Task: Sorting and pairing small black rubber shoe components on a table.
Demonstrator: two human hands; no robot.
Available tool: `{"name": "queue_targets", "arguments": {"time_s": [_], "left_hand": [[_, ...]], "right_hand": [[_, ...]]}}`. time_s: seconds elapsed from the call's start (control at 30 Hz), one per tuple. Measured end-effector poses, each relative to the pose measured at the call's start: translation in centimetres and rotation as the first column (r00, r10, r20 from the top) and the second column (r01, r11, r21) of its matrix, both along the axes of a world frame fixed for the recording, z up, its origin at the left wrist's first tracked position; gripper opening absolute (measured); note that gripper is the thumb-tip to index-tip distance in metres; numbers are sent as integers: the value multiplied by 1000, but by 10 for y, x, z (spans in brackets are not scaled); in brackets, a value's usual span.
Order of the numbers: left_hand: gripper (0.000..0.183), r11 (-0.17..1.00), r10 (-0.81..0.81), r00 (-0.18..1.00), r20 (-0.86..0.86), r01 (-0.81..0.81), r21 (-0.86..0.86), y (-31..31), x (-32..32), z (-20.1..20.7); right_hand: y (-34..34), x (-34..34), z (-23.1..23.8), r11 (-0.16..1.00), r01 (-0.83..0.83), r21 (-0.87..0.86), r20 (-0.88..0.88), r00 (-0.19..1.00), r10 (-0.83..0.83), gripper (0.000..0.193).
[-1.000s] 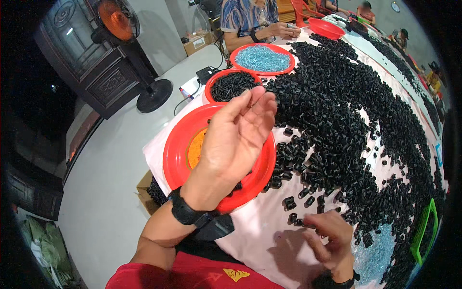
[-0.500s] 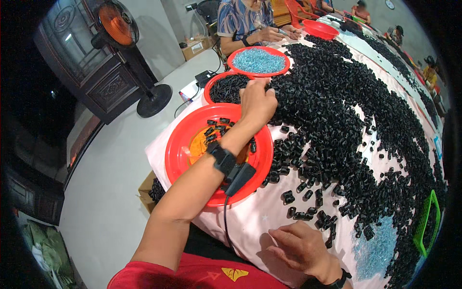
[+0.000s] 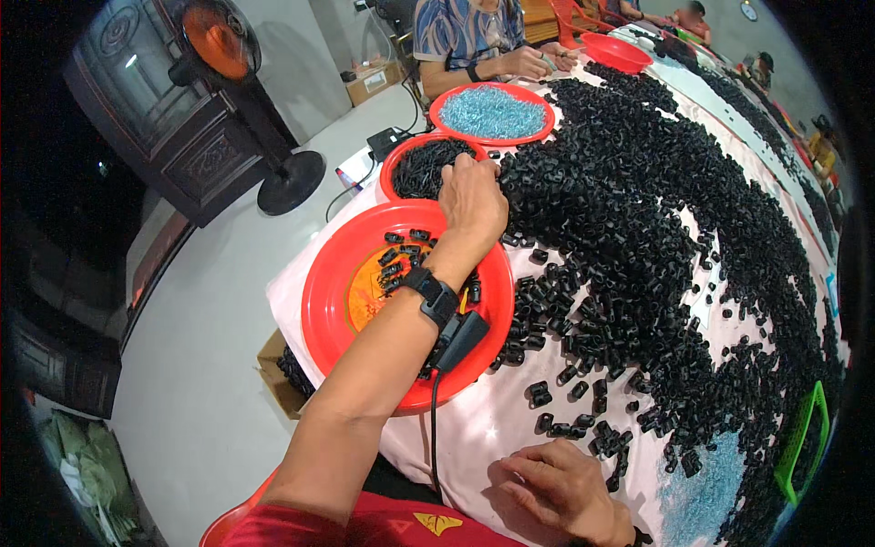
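Observation:
My left hand [image 3: 476,199] reaches over the large red basin [image 3: 321,305] to the right side of a smaller red bowl of thin black pieces [image 3: 421,171]. Its fingers curl downward at that bowl's rim; the tips, and whatever they may hold, are hidden. Several short black plastic parts [image 3: 392,255] lie on the basin's orange-patterned bottom, partly covered by my forearm. Low on the pink cloth, my right hand [image 3: 565,488] rests with loosely bent fingers apart and nothing visible in them. Beside it lie loose black parts [image 3: 611,442].
A wide heap of black parts [image 3: 602,201] spreads across the table. Clear bluish pieces fill another red bowl [image 3: 492,114] and form a pile [image 3: 706,488] near a green basket [image 3: 802,447]. A cable [image 3: 434,447] hangs from my left wrist. A co-worker [image 3: 474,46] sits beyond.
My left hand has shifted left and slightly nearer, from the edge of the black heap to the rim of the bowl of thin pieces. My right hand stays nearly in place.

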State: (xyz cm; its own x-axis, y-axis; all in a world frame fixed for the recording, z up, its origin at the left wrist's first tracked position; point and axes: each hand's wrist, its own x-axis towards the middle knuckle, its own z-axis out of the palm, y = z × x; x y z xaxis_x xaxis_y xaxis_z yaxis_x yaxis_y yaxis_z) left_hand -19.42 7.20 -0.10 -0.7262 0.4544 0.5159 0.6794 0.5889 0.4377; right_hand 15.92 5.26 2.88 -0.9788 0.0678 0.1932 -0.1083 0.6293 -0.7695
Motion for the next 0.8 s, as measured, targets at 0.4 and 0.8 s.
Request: {"name": "queue_targets", "arguments": {"time_s": [0.4,0.8], "left_hand": [[19,898,-111,993,40,83,433,-69,19,68],[20,986,-83,844,531,148,-81,-198,23,57]], "right_hand": [[-3,1,3,1000,24,0,-19,1000,-24,23],[-12,2,2,999,33,29,-2,999,-33,32]]}}
